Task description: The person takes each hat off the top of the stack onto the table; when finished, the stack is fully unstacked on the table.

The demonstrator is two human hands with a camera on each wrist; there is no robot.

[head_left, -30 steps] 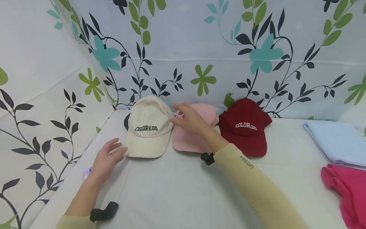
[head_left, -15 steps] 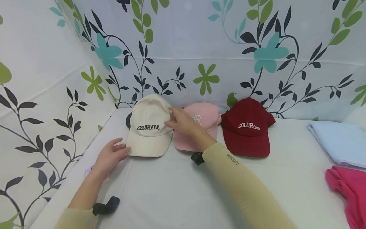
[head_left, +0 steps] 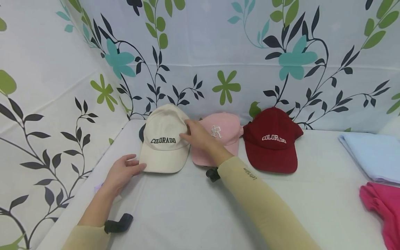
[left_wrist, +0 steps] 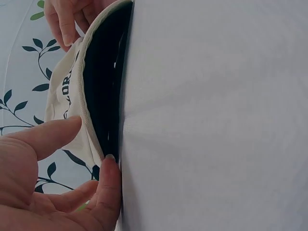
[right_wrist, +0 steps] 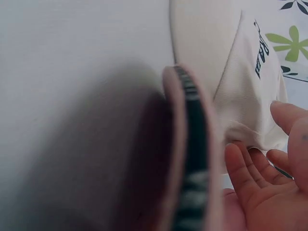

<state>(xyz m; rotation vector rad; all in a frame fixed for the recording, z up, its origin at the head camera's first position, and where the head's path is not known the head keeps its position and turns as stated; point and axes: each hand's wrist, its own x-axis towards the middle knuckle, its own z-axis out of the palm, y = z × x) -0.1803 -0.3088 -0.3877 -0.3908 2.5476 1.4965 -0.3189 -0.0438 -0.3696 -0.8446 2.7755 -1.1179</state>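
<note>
A cream baseball cap (head_left: 165,132) with dark COLORADO lettering stands upright at the back left of the table. My left hand (head_left: 123,173) is at the left corner of its brim; in the left wrist view the thumb lies over the brim's top and a fingertip (left_wrist: 110,166) sits at its dark underside. On the crown's right side, my right hand (head_left: 200,137) holds the cap, thumb toward the front, other fingers (right_wrist: 245,168) along the side edge. Right of it, a pink cap (head_left: 229,123) with a white letter is partly covered by my right hand and forearm.
A dark red COLORADO cap (head_left: 273,139) stands right of the pink one. At the far right lie a folded light blue cloth (head_left: 372,154) and a bright pink cloth (head_left: 379,205). Patterned fabric (head_left: 200,45) hangs behind the table. A pale purple item (head_left: 99,187) is beside my left wrist.
My right hand has moved left from over the pink cap to the cream cap's side, uncovering the pink cap's letter. My left hand has come in to the brim's corner.
</note>
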